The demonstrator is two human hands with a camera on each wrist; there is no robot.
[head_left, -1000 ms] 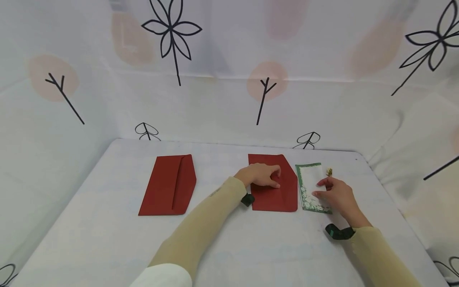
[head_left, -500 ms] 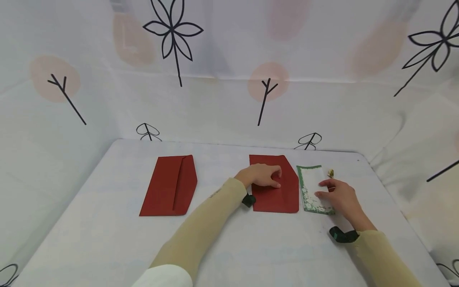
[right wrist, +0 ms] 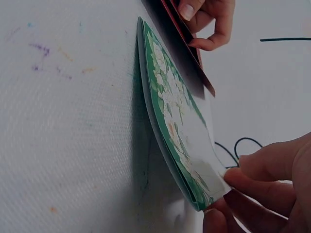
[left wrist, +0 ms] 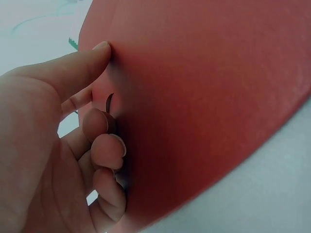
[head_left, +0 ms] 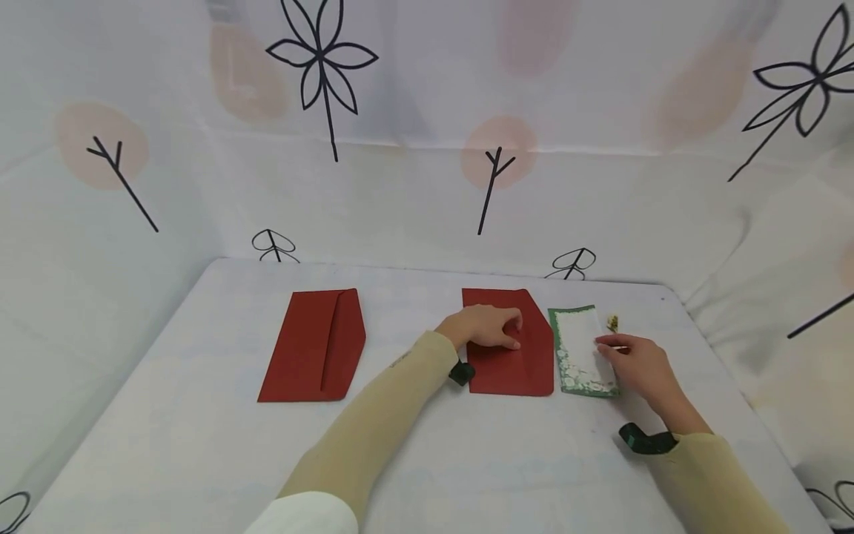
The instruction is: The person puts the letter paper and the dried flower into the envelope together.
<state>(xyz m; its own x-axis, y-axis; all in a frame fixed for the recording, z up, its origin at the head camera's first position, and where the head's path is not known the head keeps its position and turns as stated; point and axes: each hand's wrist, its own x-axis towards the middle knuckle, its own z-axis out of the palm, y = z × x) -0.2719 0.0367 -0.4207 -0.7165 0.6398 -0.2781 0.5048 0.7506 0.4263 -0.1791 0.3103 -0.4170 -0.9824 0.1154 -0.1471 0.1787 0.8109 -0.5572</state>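
My left hand [head_left: 483, 326] rests on a red envelope [head_left: 510, 377] with its fingertips and thumb pressing the paper. In the left wrist view the fingers are bent, the thumb apart from them, on the red surface [left wrist: 209, 87]. Just right of that envelope lies a white card [head_left: 579, 345] with a green floral border. My right hand [head_left: 643, 371] pinches the card's right edge between thumb and fingers. The right wrist view shows the card [right wrist: 167, 92] folded in layers, its held edge raised off the table.
Another red envelope [head_left: 303, 345], its flap to the right, lies on the left of the white table [head_left: 427, 475]. A small yellow thing [head_left: 612, 322] sits beyond my right hand. A white cloth with line-drawn flowers [head_left: 320, 53] hangs behind.
The right thumb and fingers, apart over the card before, have come together on its right edge, and that hand has moved slightly right. My left hand stays in place.
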